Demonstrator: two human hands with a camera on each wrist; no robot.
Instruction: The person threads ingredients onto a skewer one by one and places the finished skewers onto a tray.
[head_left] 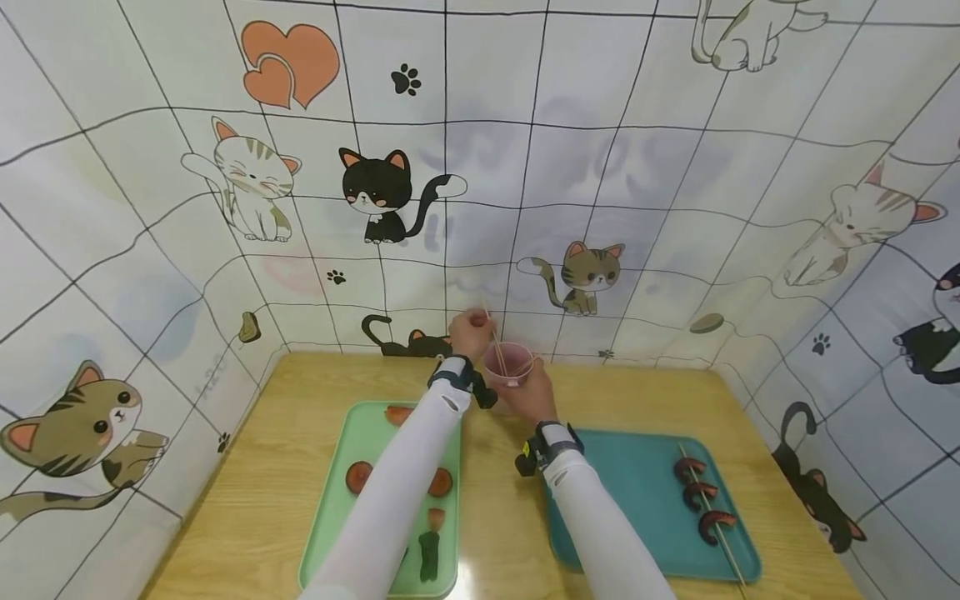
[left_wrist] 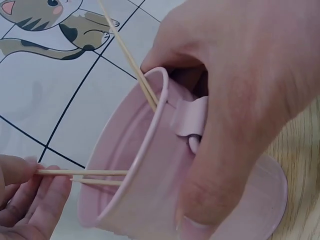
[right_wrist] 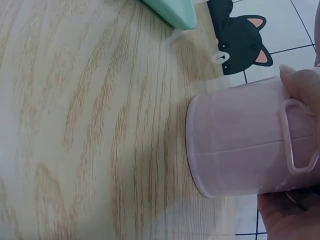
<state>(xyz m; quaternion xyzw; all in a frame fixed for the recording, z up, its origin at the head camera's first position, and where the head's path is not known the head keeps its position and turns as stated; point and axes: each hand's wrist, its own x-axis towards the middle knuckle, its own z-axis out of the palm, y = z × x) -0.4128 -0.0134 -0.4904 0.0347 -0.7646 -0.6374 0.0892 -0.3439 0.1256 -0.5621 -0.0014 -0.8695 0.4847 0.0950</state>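
Near the back wall, a pink metal bucket (head_left: 513,382) with a small wire handle (right_wrist: 288,150) is held by my right hand (head_left: 534,395), whose thumb and fingers wrap its side. My left hand (head_left: 471,334) is at the bucket's mouth, thumb and fingertips pinching the end of a thin wooden skewer (left_wrist: 82,172). A second skewer lies close below it in the left wrist view. More skewers (left_wrist: 131,61) lean out over the opposite side of the rim. In that view the bucket looks tilted.
A light green tray (head_left: 337,467) at left bears several food pieces: round brown ones (head_left: 358,477) and a green-ended one (head_left: 430,554). On the right, a blue tray (head_left: 622,500) carries a skewer with curled dark-red pieces (head_left: 700,496). A cat-print wall covering (head_left: 480,167) surrounds the wooden table (head_left: 247,500).
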